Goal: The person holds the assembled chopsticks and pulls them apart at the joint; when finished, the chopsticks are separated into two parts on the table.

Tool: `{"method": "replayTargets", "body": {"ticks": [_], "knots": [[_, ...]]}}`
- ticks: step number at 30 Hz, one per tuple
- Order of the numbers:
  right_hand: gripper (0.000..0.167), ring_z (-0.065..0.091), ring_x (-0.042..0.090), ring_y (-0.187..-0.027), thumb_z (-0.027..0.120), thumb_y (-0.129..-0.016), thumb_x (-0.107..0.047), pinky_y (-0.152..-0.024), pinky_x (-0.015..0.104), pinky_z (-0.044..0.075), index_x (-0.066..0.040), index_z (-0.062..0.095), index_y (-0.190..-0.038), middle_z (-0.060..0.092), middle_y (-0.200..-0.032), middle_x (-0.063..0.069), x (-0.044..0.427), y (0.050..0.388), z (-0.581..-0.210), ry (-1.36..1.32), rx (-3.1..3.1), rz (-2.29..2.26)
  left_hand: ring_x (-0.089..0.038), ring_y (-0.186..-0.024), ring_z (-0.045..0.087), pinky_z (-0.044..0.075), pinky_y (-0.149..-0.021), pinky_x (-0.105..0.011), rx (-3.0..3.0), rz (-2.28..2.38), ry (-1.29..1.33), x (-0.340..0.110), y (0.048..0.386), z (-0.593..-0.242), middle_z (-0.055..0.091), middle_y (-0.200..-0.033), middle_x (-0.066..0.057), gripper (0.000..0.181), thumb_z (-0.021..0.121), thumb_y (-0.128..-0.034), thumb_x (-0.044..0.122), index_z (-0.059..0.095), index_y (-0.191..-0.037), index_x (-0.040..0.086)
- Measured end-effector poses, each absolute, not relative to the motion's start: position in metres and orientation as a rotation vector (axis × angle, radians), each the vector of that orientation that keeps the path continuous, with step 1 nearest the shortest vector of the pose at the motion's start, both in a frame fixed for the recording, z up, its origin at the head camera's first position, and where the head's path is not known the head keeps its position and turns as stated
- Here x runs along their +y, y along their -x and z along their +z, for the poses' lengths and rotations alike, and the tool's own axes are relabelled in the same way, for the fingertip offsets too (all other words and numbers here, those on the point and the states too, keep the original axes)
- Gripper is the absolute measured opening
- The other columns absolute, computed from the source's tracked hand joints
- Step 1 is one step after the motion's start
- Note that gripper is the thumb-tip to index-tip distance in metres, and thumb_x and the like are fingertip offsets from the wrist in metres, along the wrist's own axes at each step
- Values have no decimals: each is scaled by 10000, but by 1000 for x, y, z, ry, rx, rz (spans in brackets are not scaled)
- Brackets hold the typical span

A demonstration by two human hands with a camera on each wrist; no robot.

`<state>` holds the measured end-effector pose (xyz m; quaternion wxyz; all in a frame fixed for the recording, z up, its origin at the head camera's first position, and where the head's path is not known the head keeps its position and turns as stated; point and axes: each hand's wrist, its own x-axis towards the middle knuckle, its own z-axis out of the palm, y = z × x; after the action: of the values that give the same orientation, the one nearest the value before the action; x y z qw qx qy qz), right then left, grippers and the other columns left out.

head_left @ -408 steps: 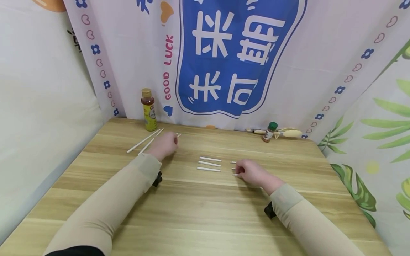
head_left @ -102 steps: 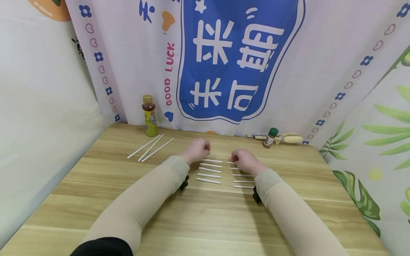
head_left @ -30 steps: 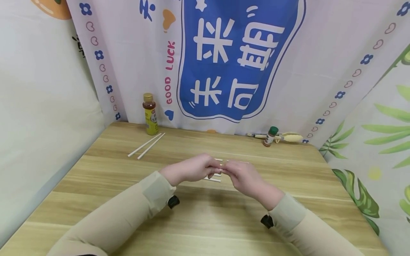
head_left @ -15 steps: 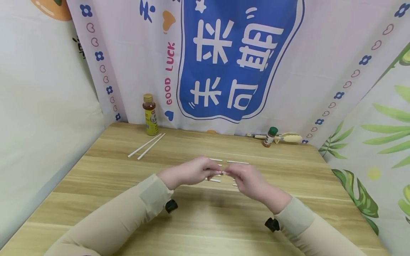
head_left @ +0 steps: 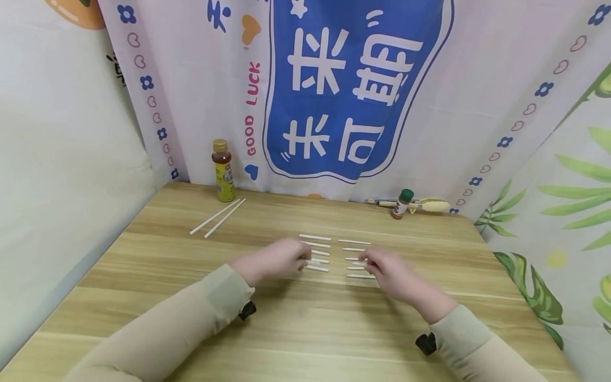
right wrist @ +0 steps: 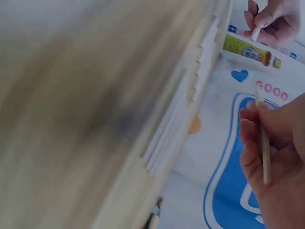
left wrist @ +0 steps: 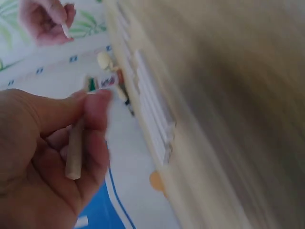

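Observation:
My left hand [head_left: 274,260] grips a thicker chopstick half [left wrist: 74,155], its blunt end showing below the curled fingers. In my right hand [head_left: 393,276] a slimmer chopstick half [right wrist: 265,157] is pinched between thumb and fingers. The hands are apart, just above two columns of white pieces on the wooden table. Several thicker halves [head_left: 315,237] lie roughly parallel by the left hand, which partly covers them. Several thinner halves [head_left: 354,242] lie near the right hand, some partly hidden by its fingers. Two whole white chopsticks [head_left: 215,217] rest at the back left.
A yellow-labelled bottle [head_left: 224,172] stands at the table's back left edge. Toward the back right are a small green-capped jar [head_left: 403,204] and cream-headed tongs [head_left: 434,206] lying behind it. A printed curtain [head_left: 315,95] hangs behind the wooden table [head_left: 305,329].
Two more whole chopsticks have left the back left since the oldest frame, and both columns of halves have grown. My hands, together half a second ago, have moved apart, each with a piece.

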<state>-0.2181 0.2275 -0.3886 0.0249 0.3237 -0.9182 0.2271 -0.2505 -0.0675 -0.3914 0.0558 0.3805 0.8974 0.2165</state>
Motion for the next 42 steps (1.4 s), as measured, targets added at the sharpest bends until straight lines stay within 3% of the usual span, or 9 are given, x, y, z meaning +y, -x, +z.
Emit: {"method": "replayTargets", "body": {"ticks": [2,8,17,28,35,42], "knots": [[61,549,107,-727,623,-952,-9,-641,319,477,-68,637,-963,637,-865,22,224,218,-395,-969,-2865,673,-101,-615,478,433,-587,-285,2770,578,-1128,-61,249,-396,518,-669,71,207,647,-943,97,586,-754,155],[226,454,95,-692,761,-839,-36,-627,296,422,-155,580,-772,480,-745,-81,220,218,-411,-1012,-2849,458,-112,-589,470,416,-556,-293,2855,381,-1174,-48,245,-407,496,-640,79,277,709,-870,124,529,-671,191],[234,433,104,-700,759,-844,-59,-627,296,391,-176,570,-769,458,-746,-95,219,220,-421,-1020,-2922,428,-92,-603,472,412,-563,-288,2887,328,-1286,-44,248,-417,486,-635,109,293,740,-811,92,527,-644,206],[246,441,119,-712,748,-853,-53,-636,305,391,-182,557,-768,470,-738,-100,217,221,-421,-1002,-2964,412,-103,-644,525,457,-598,-306,2885,395,-1196,-48,248,-410,552,-687,96,207,733,-813,92,587,-701,186],[247,445,121,-700,752,-848,-48,-633,307,398,-175,558,-763,473,-732,-85,220,221,-420,-981,-2974,455,-180,-748,579,503,-675,-338,2874,801,-746,-95,286,-388,614,-811,-3,30,653,-892,65,673,-906,83],[255,439,121,-695,734,-850,-25,-625,302,388,-183,556,-760,466,-730,-82,221,222,-419,-957,-3002,463,-316,-849,584,493,-720,-448,3007,846,-184,-171,326,-382,622,-937,-149,110,555,-918,62,622,-987,9]]}}
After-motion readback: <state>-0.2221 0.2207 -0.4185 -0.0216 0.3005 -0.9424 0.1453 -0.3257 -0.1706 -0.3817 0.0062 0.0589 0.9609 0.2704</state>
